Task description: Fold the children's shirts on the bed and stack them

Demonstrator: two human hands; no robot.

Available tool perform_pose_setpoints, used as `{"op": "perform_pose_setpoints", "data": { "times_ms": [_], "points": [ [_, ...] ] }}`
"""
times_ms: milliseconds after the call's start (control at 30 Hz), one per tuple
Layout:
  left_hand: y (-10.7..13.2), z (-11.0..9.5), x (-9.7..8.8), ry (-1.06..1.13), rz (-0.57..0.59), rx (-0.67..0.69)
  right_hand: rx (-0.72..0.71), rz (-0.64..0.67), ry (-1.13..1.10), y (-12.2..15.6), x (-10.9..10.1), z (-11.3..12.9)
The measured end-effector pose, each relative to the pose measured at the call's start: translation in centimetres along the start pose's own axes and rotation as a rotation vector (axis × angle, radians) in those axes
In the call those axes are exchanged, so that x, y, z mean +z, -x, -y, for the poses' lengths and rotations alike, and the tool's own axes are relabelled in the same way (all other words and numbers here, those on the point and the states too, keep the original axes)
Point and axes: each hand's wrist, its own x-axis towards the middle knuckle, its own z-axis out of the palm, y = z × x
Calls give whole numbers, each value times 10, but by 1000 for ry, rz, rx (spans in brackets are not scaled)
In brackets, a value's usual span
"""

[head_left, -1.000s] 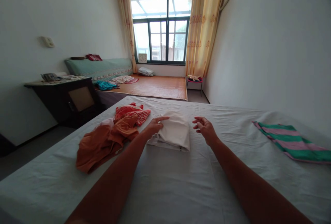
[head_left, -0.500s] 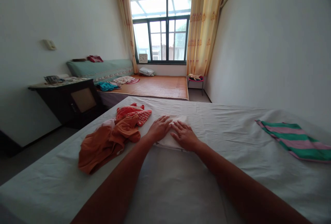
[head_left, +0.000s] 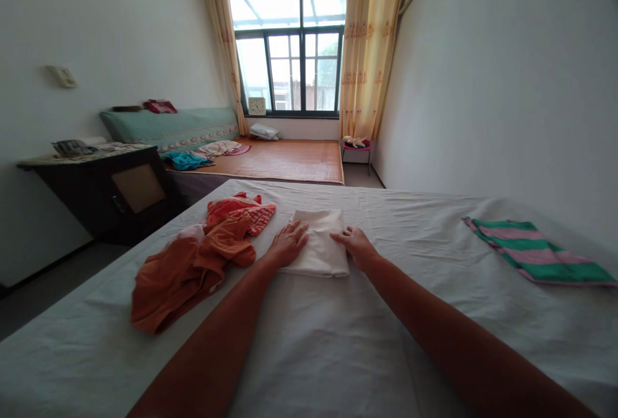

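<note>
A folded white cloth garment [head_left: 322, 244] lies flat on the white-sheeted surface [head_left: 328, 334] in front of me. My left hand [head_left: 290, 242] rests flat on its left side with the fingers stretched out. At the right edge of the cloth is my right hand [head_left: 356, 245], its fingers loosely apart and the tips touching or just over the edge. To the left lies a crumpled heap: an orange-brown garment [head_left: 193, 270] and a red patterned cloth [head_left: 261, 217]. A folded green and pink striped cloth [head_left: 535, 247] lies far to the right.
Beyond the sheeted surface stands a bed with a woven mat [head_left: 284, 160], with a turquoise cloth [head_left: 186, 160] on it. A dark cabinet [head_left: 96, 192] stands at the left. A small stool [head_left: 356, 146] is by the curtain [head_left: 371, 44]. A wall [head_left: 483, 83] bounds the right side.
My hands have moved apart, from close together on top of the white cloth to its left and right sides, uncovering its middle. The view has shifted slightly to the right.
</note>
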Motion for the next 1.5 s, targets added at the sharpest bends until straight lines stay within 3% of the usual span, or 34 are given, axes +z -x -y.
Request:
{"op": "perform_pose_setpoints", "data": {
  "times_ms": [67, 167, 233, 300, 433, 567, 700, 833, 900, 1000, 1067, 1133, 1233, 1367, 1500],
  "points": [
    [0, -1, -2, 19, -9, 14, 64, 110, -91, 2, 9, 0],
    [-2, 2, -5, 90, -27, 45, 9, 166, -121, 2, 15, 5],
    [-5, 6, -7, 172, -58, 65, -68, 141, -110, 3, 9, 15],
    [-9, 10, -8, 242, -100, 77, -138, 147, -88, 7, -11, 31],
    [-13, 16, -5, 243, -146, 83, -210, 180, -41, 19, -90, 66],
    [-15, 16, 3, 103, -110, 97, -139, 74, 89, 32, -178, 70],
    [-17, 16, 8, -19, -93, 151, -117, 26, 212, 36, -233, 67],
    [-19, 15, 6, -55, -92, 162, -203, -3, 181, 31, -289, 106],
    [-20, 14, 5, -70, -93, 152, -257, -66, 189, 29, -334, 131],
    [-21, 12, 5, -85, -103, 140, -244, -185, 321, 26, -418, 154],
    [-22, 12, 6, -86, -113, 136, -167, -272, 518, 23, -472, 152],
    [-22, 13, 7, -80, -114, 130, -51, -418, 851, 17, -510, 138],
    [-23, 15, 8, -68, -96, 119, 3, -514, 1200, 6, -521, 102],
    [-20, 13, 7, -54, -87, 117, -36, -397, 1382, -2, -486, 52],
    [-9, 0, 3, -72, -89, 103, -110, -454, 1364, -5, -471, 32]
  ]
}}
